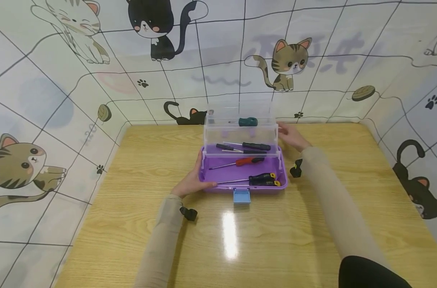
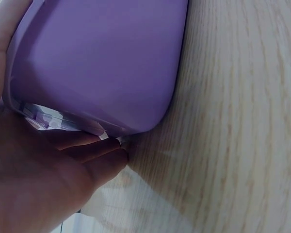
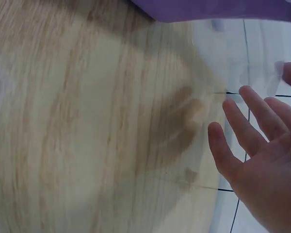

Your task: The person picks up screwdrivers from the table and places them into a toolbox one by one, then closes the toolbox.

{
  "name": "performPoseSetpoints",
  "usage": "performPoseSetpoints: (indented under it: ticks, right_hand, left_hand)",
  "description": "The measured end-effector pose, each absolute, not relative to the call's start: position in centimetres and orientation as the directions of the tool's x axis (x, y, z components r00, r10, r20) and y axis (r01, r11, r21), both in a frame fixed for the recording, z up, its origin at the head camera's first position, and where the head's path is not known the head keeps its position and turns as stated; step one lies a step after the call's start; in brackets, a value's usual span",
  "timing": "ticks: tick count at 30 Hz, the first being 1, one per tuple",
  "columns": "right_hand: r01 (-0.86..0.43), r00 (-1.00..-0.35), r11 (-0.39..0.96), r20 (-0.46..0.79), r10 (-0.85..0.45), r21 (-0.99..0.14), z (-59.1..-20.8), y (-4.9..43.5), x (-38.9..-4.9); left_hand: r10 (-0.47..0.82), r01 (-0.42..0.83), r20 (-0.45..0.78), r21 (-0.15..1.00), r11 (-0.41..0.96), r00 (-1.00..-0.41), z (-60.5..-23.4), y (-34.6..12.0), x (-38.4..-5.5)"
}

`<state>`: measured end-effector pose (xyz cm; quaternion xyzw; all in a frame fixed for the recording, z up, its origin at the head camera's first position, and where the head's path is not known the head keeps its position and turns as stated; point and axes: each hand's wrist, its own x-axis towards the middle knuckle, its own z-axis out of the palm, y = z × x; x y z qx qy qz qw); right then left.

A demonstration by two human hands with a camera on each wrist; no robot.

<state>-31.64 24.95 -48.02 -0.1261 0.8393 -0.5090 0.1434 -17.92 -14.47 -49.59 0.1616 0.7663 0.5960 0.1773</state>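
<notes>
A purple toolbox stands on the table with its clear lid raised. Inside it lie a red-and-black screwdriver, yellow-tipped black screwdrivers and other dark ones. A green-handled screwdriver shows in the lid's upper part. My left hand grips the box's left end, thumb along the front and fingers around the back corner, as the purple wall in the left wrist view shows. At the lid's right side is my right hand; its fingers are spread and loosely extended, one digit at the clear plastic.
A light blue latch hangs at the box's front. The wooden table meets cat-printed walls at the back and sides. Small black devices are strapped to both wrists.
</notes>
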Motion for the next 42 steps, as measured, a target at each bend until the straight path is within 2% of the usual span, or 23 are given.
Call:
performPoseSetpoints:
  ticks: [14, 23, 32, 42]
  right_hand:
    - [0.043, -0.892, 0.296, -0.169, -0.418, -0.954, -48.4, 25.0, -31.3]
    - [0.103, -0.885, 0.243, -0.201, -0.421, -0.964, -48.3, 24.7, -31.9]
    - [0.067, -0.895, 0.252, -0.170, -0.413, -0.965, -48.1, 24.3, -31.8]
    - [0.084, -0.916, 0.144, -0.133, -0.377, -0.986, -45.8, 23.2, -30.2]
  left_hand:
    - [0.457, 0.022, -0.096, 0.969, 0.246, -0.884, -49.8, -14.3, -17.8]
    - [0.480, 0.008, -0.114, 0.970, 0.244, -0.870, -46.7, -14.2, -17.0]
    - [0.448, 0.036, -0.082, 0.968, 0.249, -0.890, -49.4, -14.5, -17.7]
    - [0.438, 0.016, -0.091, 0.972, 0.234, -0.894, -49.4, -14.4, -17.6]
